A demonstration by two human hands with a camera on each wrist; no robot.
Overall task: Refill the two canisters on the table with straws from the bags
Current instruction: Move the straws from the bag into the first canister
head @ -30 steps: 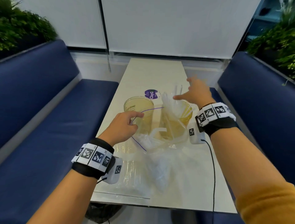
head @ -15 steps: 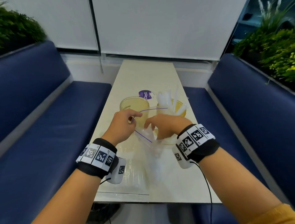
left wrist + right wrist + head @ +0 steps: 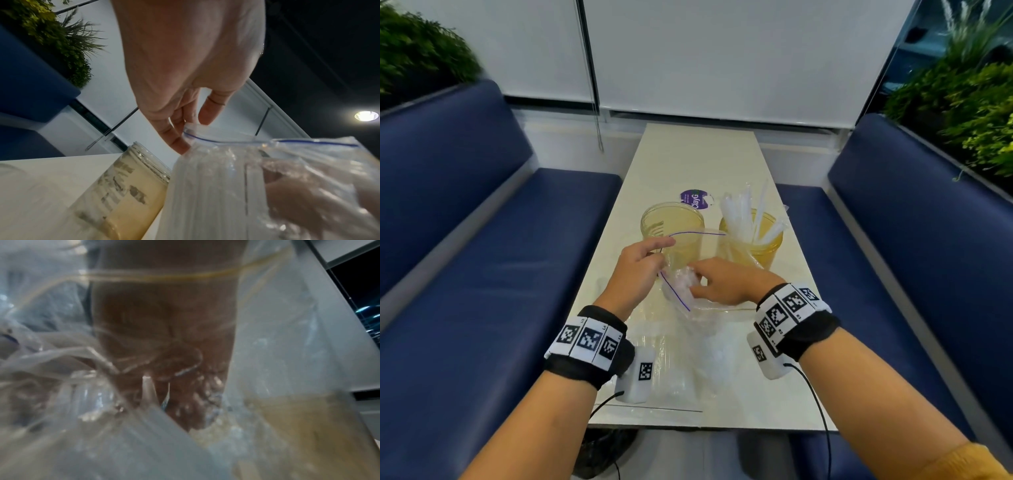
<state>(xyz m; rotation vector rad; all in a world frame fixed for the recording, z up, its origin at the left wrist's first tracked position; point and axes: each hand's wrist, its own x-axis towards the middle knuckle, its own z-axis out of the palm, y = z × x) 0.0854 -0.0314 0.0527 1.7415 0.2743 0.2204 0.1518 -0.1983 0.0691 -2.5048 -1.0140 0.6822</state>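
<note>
**Bag held open, right hand inside**

Left hand [image 3: 637,270]: grip pinches the blue-lined rim of the bag [image 3: 690,329], holding its mouth up over mid desk [image 3: 695,161]. Left jar [image 3: 672,228], just beyond that hand, shows no straws. Right hand [image 3: 726,282] is in the bag mouth, fingers curled among the clear straws [image 3: 216,191]; whether its grip has closed on any, cannot tell through blurred plastic. Right jar [image 3: 768,245], far right, holds straws upright. Second bag lies flat at the near edge.
</note>
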